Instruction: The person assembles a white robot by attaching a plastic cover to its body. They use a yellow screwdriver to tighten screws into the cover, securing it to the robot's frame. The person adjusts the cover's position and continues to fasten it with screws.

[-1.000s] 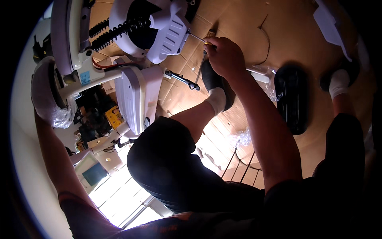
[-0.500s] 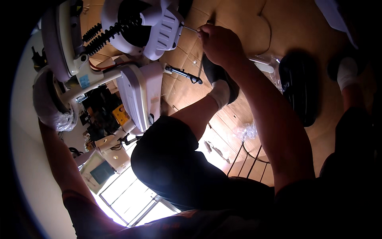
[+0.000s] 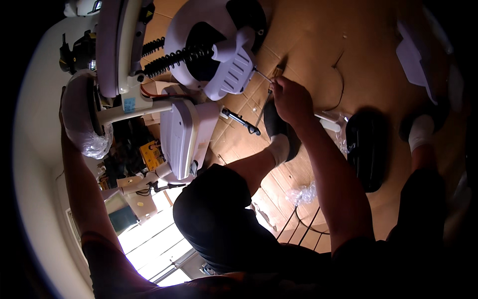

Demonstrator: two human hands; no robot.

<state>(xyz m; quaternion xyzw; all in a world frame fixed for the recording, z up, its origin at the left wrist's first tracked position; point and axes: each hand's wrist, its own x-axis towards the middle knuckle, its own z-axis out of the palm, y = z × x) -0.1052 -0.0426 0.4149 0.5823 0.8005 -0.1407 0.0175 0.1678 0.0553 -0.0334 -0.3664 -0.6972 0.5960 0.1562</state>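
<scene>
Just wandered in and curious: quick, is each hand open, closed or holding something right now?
Left hand: mostly hidden behind the plastic-wrapped seat; open or closed cannot be told.
Right hand: closed, holding a thin-shafted screwdriver.

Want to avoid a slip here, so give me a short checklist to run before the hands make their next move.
1. Tool in grip: ok; the right hand holds the thin-shafted tool.
2. Tip seated: cannot tell; it reaches the edge of the vented lilac cover, but the contact is too small to judge.
3. Left grip: cannot tell; the left forearm ends behind the plastic-wrapped part.
4. Wrap away from the tip: ok; the wrapped part is well to the left.
5. No tools by the left shoe: not ok; an amber-handled tool lies beside it.
6. No loose strands on the floor covering: not ok; one thin dark strand lies there.
</scene>
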